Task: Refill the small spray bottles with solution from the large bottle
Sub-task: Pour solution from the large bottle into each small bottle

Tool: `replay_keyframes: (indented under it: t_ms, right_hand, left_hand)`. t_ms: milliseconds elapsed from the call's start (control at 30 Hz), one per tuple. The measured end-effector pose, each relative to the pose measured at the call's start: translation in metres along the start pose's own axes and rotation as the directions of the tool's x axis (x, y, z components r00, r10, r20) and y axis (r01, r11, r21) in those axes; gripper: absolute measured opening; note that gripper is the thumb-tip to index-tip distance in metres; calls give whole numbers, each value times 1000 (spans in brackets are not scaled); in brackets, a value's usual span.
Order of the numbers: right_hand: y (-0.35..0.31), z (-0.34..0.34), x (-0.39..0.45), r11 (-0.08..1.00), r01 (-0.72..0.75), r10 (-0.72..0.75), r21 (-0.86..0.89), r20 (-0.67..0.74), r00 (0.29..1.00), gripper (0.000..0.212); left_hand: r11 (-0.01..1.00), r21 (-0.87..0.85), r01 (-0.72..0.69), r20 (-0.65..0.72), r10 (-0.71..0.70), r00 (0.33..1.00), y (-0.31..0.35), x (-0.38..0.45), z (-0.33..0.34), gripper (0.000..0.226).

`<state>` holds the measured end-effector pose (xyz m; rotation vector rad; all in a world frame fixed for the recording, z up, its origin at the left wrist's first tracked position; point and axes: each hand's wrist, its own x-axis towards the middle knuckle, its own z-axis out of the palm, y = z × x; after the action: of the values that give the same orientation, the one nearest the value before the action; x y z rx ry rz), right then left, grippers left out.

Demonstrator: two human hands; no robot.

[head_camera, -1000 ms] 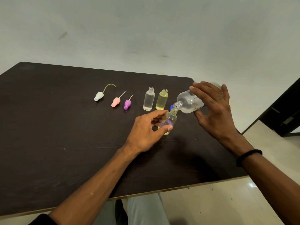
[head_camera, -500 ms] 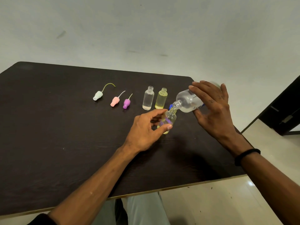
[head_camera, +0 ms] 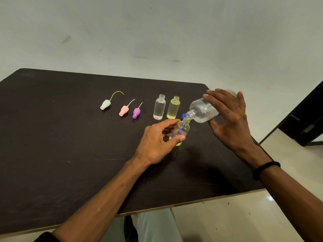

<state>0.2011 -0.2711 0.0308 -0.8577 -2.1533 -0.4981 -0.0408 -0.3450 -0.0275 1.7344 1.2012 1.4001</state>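
Two hands work together: the left hand [head_camera: 157, 142] grips the small clear spray bottle [head_camera: 181, 131] on the dark table [head_camera: 52, 154], and the right hand [head_camera: 229, 119] holds the large translucent plastic bottle [head_camera: 201, 110] tilted, neck at its mouth. Little has changed over the last second; pouring evidently continues, with two uncapped small bottles [head_camera: 167, 107] standing behind.

the whole view has slid slightly. against the left hand [head_camera: 157, 142] and right hand [head_camera: 229, 119], nothing has visibly shifted.
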Motion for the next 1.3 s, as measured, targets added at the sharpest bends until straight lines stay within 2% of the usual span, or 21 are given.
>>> replay_keyframes:
  t_ms: [1300]
  right_hand:
    - [-1, -2, 4, 999, 42, -42, -23, -16, 999, 65]
  left_hand:
    - [1000, 4, -10, 6, 10, 1000, -1, 0, -1, 55]
